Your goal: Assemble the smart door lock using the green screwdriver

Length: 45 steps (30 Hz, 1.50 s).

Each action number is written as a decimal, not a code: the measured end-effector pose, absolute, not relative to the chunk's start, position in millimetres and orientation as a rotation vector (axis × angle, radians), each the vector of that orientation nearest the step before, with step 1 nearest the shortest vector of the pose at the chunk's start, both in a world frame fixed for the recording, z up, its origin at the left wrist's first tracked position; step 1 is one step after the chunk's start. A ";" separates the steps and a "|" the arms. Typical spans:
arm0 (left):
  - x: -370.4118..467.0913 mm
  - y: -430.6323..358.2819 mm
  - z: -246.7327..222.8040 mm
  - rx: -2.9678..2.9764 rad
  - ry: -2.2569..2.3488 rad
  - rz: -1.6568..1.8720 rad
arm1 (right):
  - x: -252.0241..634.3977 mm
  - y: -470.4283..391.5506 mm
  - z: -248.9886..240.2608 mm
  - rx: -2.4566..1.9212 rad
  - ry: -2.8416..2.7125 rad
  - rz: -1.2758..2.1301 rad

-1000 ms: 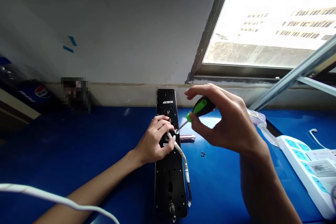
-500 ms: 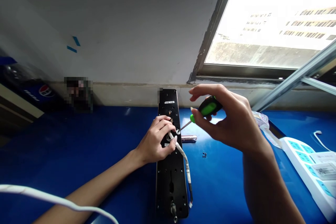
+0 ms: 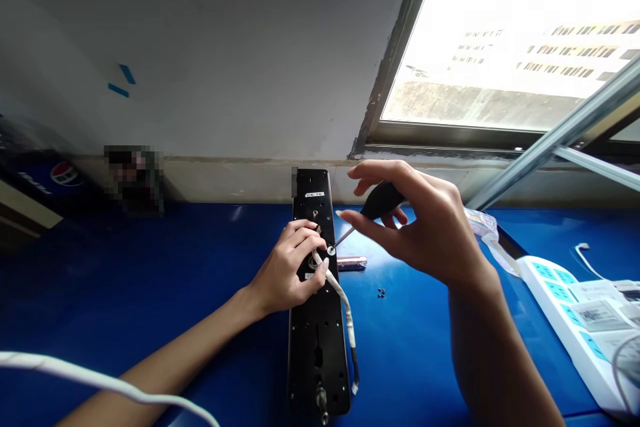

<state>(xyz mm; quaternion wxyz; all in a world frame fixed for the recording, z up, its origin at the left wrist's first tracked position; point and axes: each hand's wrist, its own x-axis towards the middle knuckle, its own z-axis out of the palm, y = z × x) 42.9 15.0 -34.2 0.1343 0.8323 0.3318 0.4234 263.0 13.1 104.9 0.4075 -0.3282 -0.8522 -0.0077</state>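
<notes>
A long black panel (image 3: 319,340) with holes and small labels lies on the blue table. My left hand (image 3: 295,267) rests on its middle, fingers bent round a white-wrapped cable (image 3: 341,291) and pressing it to the panel. The cable's dark end with a small connector hangs by the panel's right edge. In my right hand (image 3: 417,220) is a screwdriver (image 3: 383,200) with a dark handle, held between thumb and fingers. Its tip meets a white round piece (image 3: 331,250) at the panel's right edge. A metal fitting (image 3: 321,400) stands at the near end.
Several small black screws (image 3: 381,293) lie right of the panel, near a shiny reddish bar (image 3: 353,263). A white power strip (image 3: 555,313) with packets is at the right. A white cable (image 3: 115,383) crosses the lower left. Metal bars (image 3: 555,140) slant before the window.
The whole view has shifted slightly, so things sit further left. The screwdriver handle has turned in my right hand, its green part no longer showing. My left hand keeps its place on the panel.
</notes>
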 end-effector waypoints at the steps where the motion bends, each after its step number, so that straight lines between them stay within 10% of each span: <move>1: 42.9 15.2 -34.5 2.412 0.961 1.226 | 263.1 13.2 104.6 -0.834 -2.143 -0.015; 28: 50.6 13.7 11.4 2.477 0.860 1.153 | 294.0 0.9 124.9 -0.893 -2.034 0.029; 45: 154.9 44.8 36.4 2.755 0.796 -0.224 | 357.6 1.5 126.6 -1.455 -2.418 0.261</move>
